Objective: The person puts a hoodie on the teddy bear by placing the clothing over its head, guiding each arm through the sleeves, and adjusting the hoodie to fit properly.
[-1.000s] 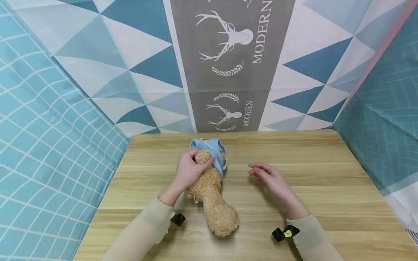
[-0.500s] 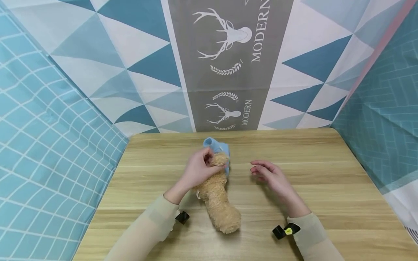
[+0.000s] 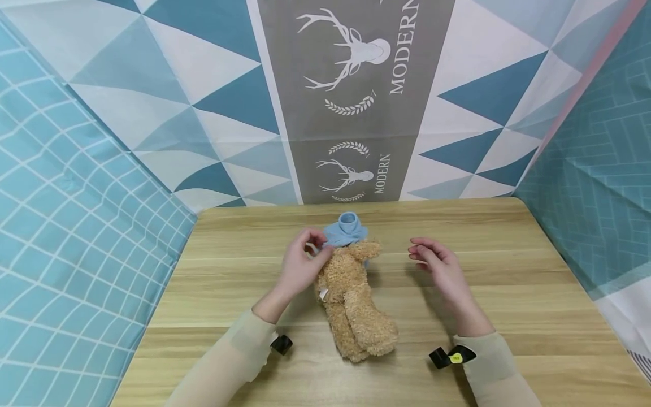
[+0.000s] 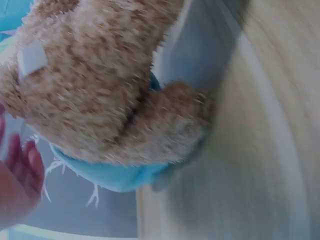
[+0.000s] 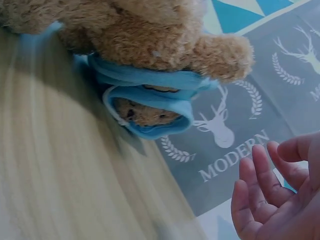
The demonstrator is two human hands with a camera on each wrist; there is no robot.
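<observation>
A curly brown teddy bear (image 3: 343,274) lies on the table, its back with a white tag facing up. A light blue hooded garment (image 3: 339,230) covers its head; the right wrist view shows part of the face inside the garment's opening. Close against the bear's upper left side is my left hand (image 3: 300,263), its thumb and fingertips near the fur and hood. In the left wrist view its loosely bent fingers (image 4: 32,165) stand apart with no fur visible between them. My right hand (image 3: 439,268) hovers right of the bear, relaxed and holding nothing.
The wooden table (image 3: 508,271) extends to both sides. A grey panel with deer heads and the word MODERN (image 3: 351,102) hangs behind it. Blue patterned sheets (image 3: 66,237) flank the table. Small black cameras (image 3: 281,344) sit on both wrists.
The bear has turned rightward, from its side onto its front, and both legs now show. My left hand has come off the bear's raised arm. The right hand has shifted slightly right.
</observation>
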